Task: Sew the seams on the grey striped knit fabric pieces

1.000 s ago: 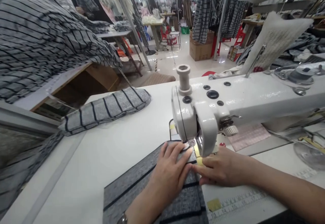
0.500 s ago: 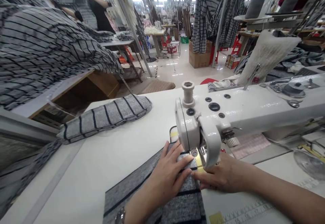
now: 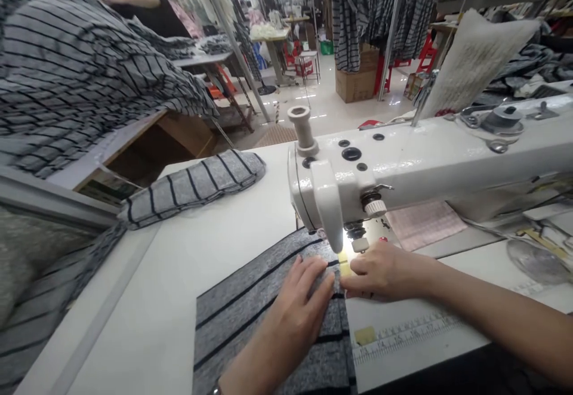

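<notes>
A grey fabric piece with dark stripes [image 3: 242, 305] lies on the white sewing table, its far end under the head of a white sewing machine [image 3: 313, 198]. My left hand [image 3: 299, 305] rests flat on this fabric, fingers stretched toward the needle area and a little apart. Beside the machine's presser area, my right hand [image 3: 380, 269] is closed, its fingertips at the fabric's right edge. The needle is hidden behind the machine's front guard. Yellow tape [image 3: 344, 264] shows on the table between the fabric and my right hand.
A folded striped fabric bundle [image 3: 197, 186] lies on the table's far left. Near the front right runs a ruler strip [image 3: 403, 335]. Pink cloth [image 3: 425, 225] lies under the machine arm. A large striped cloth heap [image 3: 89, 67] and a person in black [image 3: 143, 7] are at left.
The view has shifted, and the machine head appears further left. My left hand sits farther back from the needle area, its fingers closer together. My right hand stays by the fabric edge. A light glows near the needle.
</notes>
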Tool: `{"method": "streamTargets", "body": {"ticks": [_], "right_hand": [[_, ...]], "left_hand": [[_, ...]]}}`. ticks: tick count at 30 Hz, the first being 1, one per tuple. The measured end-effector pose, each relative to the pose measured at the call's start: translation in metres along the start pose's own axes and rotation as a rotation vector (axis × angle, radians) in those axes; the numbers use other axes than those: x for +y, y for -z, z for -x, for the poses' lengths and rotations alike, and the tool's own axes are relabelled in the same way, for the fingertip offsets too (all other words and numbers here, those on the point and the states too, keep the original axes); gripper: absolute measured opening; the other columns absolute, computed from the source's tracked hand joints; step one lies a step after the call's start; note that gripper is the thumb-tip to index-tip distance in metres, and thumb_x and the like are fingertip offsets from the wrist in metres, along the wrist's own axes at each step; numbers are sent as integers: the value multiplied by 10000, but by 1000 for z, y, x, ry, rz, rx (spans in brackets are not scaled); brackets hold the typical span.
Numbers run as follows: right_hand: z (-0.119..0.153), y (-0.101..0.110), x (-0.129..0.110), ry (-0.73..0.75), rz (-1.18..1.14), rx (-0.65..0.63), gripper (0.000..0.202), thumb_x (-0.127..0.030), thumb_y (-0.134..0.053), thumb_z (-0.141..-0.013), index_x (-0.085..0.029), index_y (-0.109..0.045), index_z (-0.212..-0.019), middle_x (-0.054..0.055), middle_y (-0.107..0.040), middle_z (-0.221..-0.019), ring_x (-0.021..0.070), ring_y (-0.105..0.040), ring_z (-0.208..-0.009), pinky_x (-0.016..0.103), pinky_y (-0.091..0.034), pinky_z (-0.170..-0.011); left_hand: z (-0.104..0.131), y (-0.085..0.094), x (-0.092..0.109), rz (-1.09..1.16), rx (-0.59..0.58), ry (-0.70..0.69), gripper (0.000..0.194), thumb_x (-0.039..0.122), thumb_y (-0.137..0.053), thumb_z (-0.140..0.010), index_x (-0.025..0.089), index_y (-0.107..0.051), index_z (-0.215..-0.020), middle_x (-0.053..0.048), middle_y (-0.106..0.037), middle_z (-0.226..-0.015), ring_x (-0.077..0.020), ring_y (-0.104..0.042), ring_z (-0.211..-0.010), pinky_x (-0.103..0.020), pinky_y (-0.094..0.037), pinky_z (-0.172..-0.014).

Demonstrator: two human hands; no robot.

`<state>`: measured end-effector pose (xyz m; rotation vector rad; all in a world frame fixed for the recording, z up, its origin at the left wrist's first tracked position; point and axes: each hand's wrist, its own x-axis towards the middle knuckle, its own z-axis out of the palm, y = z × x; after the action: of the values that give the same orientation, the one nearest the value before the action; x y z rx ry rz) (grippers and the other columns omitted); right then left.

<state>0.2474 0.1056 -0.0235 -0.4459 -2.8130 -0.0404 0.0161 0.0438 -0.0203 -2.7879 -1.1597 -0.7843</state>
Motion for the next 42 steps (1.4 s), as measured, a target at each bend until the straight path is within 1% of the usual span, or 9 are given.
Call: {"method": "streamTargets", "body": {"ticks": [7, 13, 23, 26, 30, 33, 37, 40, 42], "right_hand": [[-1, 2, 2, -7, 18, 55, 294, -270, -335, -1066, -152, -584, -1169, -28, -560, -637, 111, -376, -475, 309, -120, -464], [-4, -3, 2, -83, 107, 37, 275, -222, -400, -1047, -121, -564, -1242, -18, -597, -636, 121, -475, -501, 313, -155, -469], [0, -14, 2, -125, 144, 68, 321, -243, -435, -1031, -167, -579, -1307, 40, -673, -685, 135, -506, -505, 265, -239, -479], [-3, -12, 6, -206, 55, 42, 277, -294, -509, -991, -191, -669, -1192, 49, -696, -703, 139, -537, -519, 248, -296, -488], [-10, -1, 19, -642, -93, -5, 244, -255, -518, -952, -209, -730, -841, 25, -707, -692, 143, -594, -559, 231, -351, -507], [-13, 7, 24, -697, -94, -15, 290, -210, -489, -956, -188, -708, -769, 29, -705, -685, 138, -599, -563, 231, -333, -509], [-9, 13, 23, -684, -88, -50, 222, -282, -544, -946, -185, -718, -848, 42, -695, -706, 160, -598, -609, 254, -314, -544], [-8, 14, 20, -674, -85, -100, 258, -307, -509, -975, -171, -716, -904, 67, -707, -778, 177, -611, -651, 268, -326, -571], [-11, 15, 18, -663, -86, -137, 256, -306, -503, -982, -167, -712, -932, 80, -719, -853, 186, -631, -698, 273, -348, -595]], "left_hand": [[-5, 0, -2, 18, 39, -43, 215, 86, -438, -964, 144, -601, -1092, -87, -702, -1064, -216, -639, -1087, -463, -475, -1074], [-18, -8, -19, -14, 56, -31, 220, 116, -418, -979, 152, -612, -1078, -92, -714, -1038, -229, -649, -1079, -460, -525, -1007], [-30, -18, -44, -58, 83, -49, 222, 172, -391, -996, 154, -612, -1005, -90, -720, -951, -230, -682, -938, -479, -527, -989], [-29, -20, -46, -86, 83, -35, 223, 177, -401, -994, 160, -624, -1003, -81, -719, -935, -230, -677, -952, -485, -518, -992], [-32, -23, -50, -93, 93, 6, 199, 200, -444, -987, 174, -639, -1013, -63, -720, -898, -226, -673, -962, -471, -505, -1001], [-36, -15, -47, -95, 81, 5, 192, 201, -453, -980, 182, -643, -1000, -59, -725, -924, -219, -674, -955, -444, -522, -975], [-23, 7, -24, -290, -67, 30, 209, 157, -463, -926, 149, -668, -971, -118, -712, -972, -259, -689, -880, -413, -592, -763], [4, 13, -3, -563, -288, 207, 264, 43, -438, -850, 108, -693, -873, -110, -677, -711, -216, -654, -557, -283, -519, -465], [17, 9, -1, -649, -458, 236, 305, -25, -437, -773, 64, -710, -878, -103, -643, -583, -206, -602, -434, -251, -445, -384]]}}
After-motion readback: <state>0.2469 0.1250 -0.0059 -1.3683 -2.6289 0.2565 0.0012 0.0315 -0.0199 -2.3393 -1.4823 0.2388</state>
